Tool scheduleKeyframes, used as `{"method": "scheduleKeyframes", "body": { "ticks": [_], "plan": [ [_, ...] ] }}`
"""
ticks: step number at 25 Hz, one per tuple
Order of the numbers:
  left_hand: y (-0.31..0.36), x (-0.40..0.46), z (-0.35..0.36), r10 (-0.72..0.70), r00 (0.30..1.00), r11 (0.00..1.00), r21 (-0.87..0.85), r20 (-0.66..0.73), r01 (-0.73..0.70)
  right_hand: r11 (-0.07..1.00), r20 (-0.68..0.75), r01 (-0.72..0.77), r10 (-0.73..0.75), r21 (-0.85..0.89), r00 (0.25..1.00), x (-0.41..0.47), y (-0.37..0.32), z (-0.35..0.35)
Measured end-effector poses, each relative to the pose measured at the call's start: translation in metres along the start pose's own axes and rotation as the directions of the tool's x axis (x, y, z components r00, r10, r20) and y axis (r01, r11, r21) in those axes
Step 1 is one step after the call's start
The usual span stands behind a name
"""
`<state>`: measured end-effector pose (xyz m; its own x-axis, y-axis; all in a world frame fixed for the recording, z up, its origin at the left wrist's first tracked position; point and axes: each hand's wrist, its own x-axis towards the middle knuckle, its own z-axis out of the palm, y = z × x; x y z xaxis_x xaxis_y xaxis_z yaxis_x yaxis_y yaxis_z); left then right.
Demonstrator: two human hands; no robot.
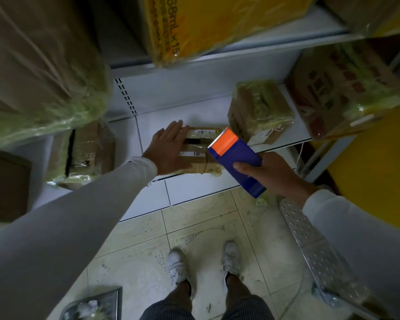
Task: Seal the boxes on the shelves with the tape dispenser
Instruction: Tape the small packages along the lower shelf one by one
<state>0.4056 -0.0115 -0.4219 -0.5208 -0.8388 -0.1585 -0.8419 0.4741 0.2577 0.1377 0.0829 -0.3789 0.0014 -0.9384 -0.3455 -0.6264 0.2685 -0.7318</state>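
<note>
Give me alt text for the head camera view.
Left hand rests flat on a flat box on the bottom shelf; right hand holds a blue and orange tape dispenser over it.

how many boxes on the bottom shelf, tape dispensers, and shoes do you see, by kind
boxes on the bottom shelf: 4 (flat box, wrapped box, red-print box, left box)
tape dispenser: 1
shoes: 2 (left, right)
total: 7

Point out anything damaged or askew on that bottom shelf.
The flat cardboard box under the left hand looks crumpled along its near edge, with wrinkled tape. The smaller wrapped box beside it sits askew.
</note>
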Motion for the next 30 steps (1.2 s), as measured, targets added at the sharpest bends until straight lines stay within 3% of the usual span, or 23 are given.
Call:
{"method": "scheduleKeyframes", "body": {
  "ticks": [2,5,9,12,14,18,22,24,30],
  "plan": [
    [0.011,0.000,-0.009,0.005,0.989,0.963,-0.265,-0.146,-0.044,0.999,0.052,0.033,-0.033,-0.001,0.998,0.001,-0.003,-0.005],
    [0.027,0.002,-0.029,-0.064,0.995,0.686,-0.727,-0.073,-0.009,0.992,0.119,0.121,-0.117,-0.030,0.986,0.004,-0.010,-0.014],
    [0.031,-0.007,-0.035,0.005,0.981,0.321,-0.930,0.192,0.181,0.985,0.223,0.175,-0.172,0.008,0.960,0.008,-0.021,-0.019],
    [0.032,-0.016,-0.030,0.004,0.968,0.191,-0.950,0.252,0.247,0.983,0.262,0.186,-0.181,0.005,0.948,0.010,-0.020,-0.019],
    [0.035,-0.020,-0.026,-0.053,0.973,0.181,-0.956,0.223,0.229,0.980,0.293,0.199,-0.188,-0.009,0.937,0.011,-0.018,-0.017],
    [0.032,-0.023,-0.018,-0.188,0.979,0.309,-0.942,0.075,0.131,0.983,0.385,0.182,-0.155,-0.033,0.910,0.022,-0.028,-0.018],
    [-0.009,-0.027,-0.027,-0.346,0.936,0.287,-0.957,-0.067,0.038,0.978,0.492,0.189,-0.123,-0.087,0.862,0.049,-0.032,-0.056],
    [-0.032,-0.030,-0.029,-0.440,0.895,0.313,-0.947,-0.076,0.074,0.979,0.458,0.170,-0.100,-0.115,0.883,0.055,-0.022,-0.075],
    [-0.035,-0.021,-0.016,-0.531,0.847,0.359,-0.902,0.013,0.239,0.977,0.453,0.124,-0.032,-0.173,0.891,0.074,-0.007,-0.073]
  ]
}}
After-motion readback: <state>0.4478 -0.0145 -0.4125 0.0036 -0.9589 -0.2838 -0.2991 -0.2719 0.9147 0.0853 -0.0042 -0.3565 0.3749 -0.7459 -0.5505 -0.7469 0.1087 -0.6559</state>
